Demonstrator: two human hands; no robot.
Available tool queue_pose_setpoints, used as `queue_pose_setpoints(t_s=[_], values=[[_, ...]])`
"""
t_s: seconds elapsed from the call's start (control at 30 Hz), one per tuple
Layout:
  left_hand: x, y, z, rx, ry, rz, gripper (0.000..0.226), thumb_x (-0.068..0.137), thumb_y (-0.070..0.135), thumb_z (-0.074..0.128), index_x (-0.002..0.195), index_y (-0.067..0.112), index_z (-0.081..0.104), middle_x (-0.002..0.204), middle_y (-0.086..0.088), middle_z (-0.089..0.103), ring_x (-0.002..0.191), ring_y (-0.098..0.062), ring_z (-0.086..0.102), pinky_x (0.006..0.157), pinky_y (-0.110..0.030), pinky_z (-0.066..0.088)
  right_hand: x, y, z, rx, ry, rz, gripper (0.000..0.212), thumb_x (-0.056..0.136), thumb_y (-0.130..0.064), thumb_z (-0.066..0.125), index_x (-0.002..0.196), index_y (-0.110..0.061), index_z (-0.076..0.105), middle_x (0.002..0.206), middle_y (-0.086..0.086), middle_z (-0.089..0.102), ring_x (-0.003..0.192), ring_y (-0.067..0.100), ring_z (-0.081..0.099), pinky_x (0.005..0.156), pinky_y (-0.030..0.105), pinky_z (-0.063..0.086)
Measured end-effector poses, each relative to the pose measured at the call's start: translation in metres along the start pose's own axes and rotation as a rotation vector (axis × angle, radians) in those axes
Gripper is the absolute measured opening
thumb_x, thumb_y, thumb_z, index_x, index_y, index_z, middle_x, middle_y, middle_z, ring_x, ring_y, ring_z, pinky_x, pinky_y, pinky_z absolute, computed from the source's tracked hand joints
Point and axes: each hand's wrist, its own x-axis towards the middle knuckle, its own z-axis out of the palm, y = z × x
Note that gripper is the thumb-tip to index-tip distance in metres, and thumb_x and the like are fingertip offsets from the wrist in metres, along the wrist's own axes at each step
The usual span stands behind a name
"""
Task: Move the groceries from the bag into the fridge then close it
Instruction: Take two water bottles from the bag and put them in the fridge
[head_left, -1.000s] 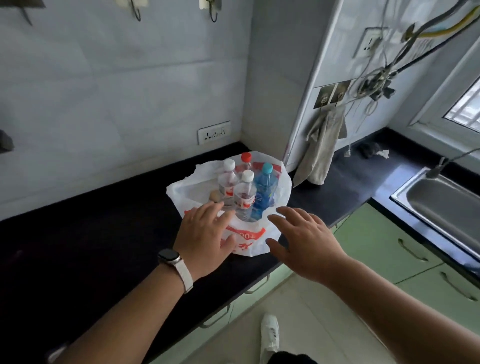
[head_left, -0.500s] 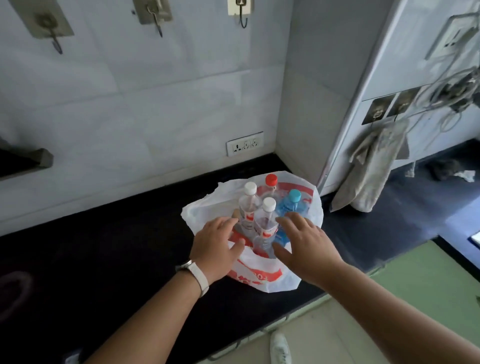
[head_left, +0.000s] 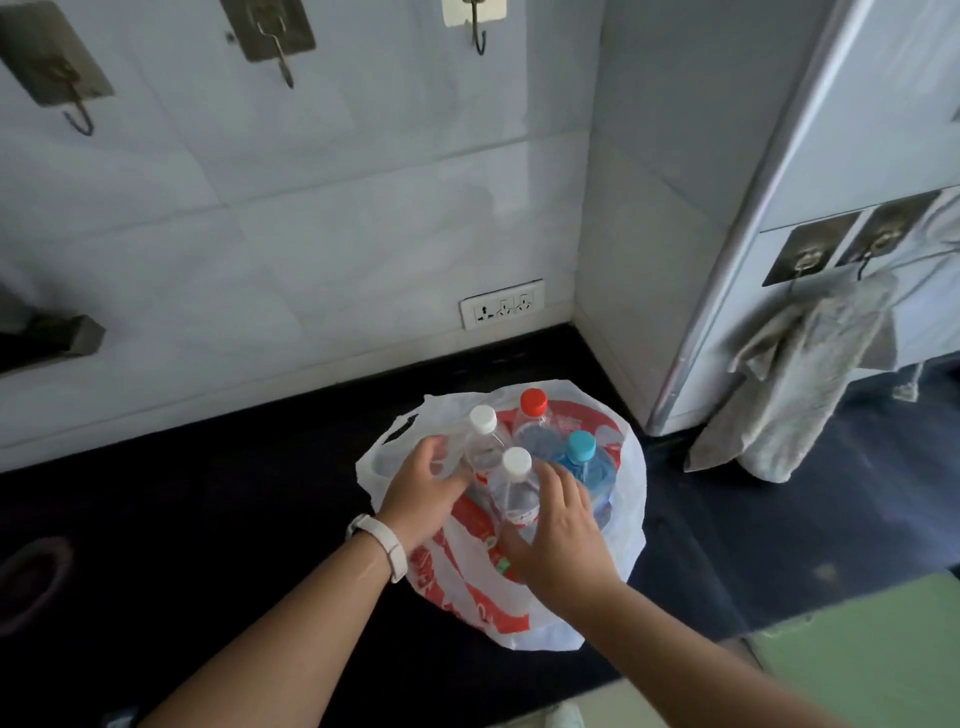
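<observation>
White plastic with red print: the bag sits on the black counter close to the wall corner, its mouth spread wide. Half a second ago both hands were at the bag's near edge; now they've pushed right in among the bottles.

Four bottles stand upright inside, packed tight. The rear white-capped bottle and front white-capped bottle are clear with red labels. The red-capped bottle is at the back, and the blue bottle is on the right.

On my left hand, the fingers curl at the rear white-capped bottle's side and the thumb touches it, but I can't tell if that's a real grip. On my right hand, the fingers are fairly straight and spread, laid against the front white-capped bottle and the blue bottle, with the thumb low on the near side.
</observation>
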Motion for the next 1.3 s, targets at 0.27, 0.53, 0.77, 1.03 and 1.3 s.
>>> queue_pose_setpoints(t_s=[0.27, 0.53, 0.77, 1.03, 1.3], values=[[0.035, 0.001, 0.002, 0.122, -0.121, 0.062, 0.061, 0.085, 0.043, 0.070, 0.138, 0.036, 0.041, 0.135, 0.011, 0.050, 0.123, -0.012, 0.049, 0.100, -0.037, 0.045, 0.006, 0.000, 0.026, -0.009, 0.009, 0.054, 0.081, 0.087, -0.054, 0.059, 0.150, -0.032, 0.012, 0.156, -0.011, 0.023, 0.144, 0.011, 0.023, 0.118, 0.032, 0.018], [0.063, -0.007, -0.001, 0.060, -0.297, 0.000, 0.067, 0.068, 0.057, 0.078, 0.127, 0.041, 0.052, 0.117, 0.013, 0.065, 0.106, -0.005, 0.061, 0.088, -0.032, 0.054, 0.014, -0.010, 0.041, 0.117, -0.017, 0.200, 0.086, 0.086, -0.056, 0.062, 0.150, -0.031, 0.011, 0.146, -0.010, 0.043, 0.125, 0.009, 0.052, 0.096, 0.029, 0.050], [0.076, -0.013, 0.003, 0.011, -0.359, 0.036, 0.070, 0.064, 0.056, 0.080, 0.126, 0.039, 0.052, 0.115, 0.013, 0.066, 0.106, -0.006, 0.062, 0.092, -0.035, 0.053, 0.023, -0.002, 0.055, 0.249, -0.050, 0.404, 0.074, 0.075, -0.070, 0.064, 0.131, -0.039, 0.028, 0.117, -0.014, 0.061, 0.095, 0.005, 0.062, 0.079, 0.028, 0.058], [0.082, -0.020, 0.019, -0.065, -0.359, 0.061, 0.068, 0.068, 0.046, 0.082, 0.128, 0.041, 0.049, 0.116, 0.013, 0.067, 0.107, -0.007, 0.063, 0.092, -0.035, 0.052, 0.013, 0.003, 0.060, 0.251, -0.047, 0.438, 0.065, 0.076, -0.058, 0.069, 0.127, -0.036, 0.034, 0.111, -0.014, 0.061, 0.094, 0.005, 0.061, 0.079, 0.024, 0.055], [0.056, -0.011, 0.011, -0.236, -0.235, 0.109, 0.047, 0.078, 0.029, 0.080, 0.118, 0.032, 0.058, 0.107, 0.010, 0.070, 0.098, -0.004, 0.066, 0.079, -0.021, 0.050, -0.006, 0.005, 0.057, 0.297, 0.026, 0.341, 0.057, 0.076, -0.059, 0.067, 0.116, -0.043, 0.031, 0.106, -0.017, 0.060, 0.091, 0.002, 0.061, 0.075, 0.019, 0.053]])
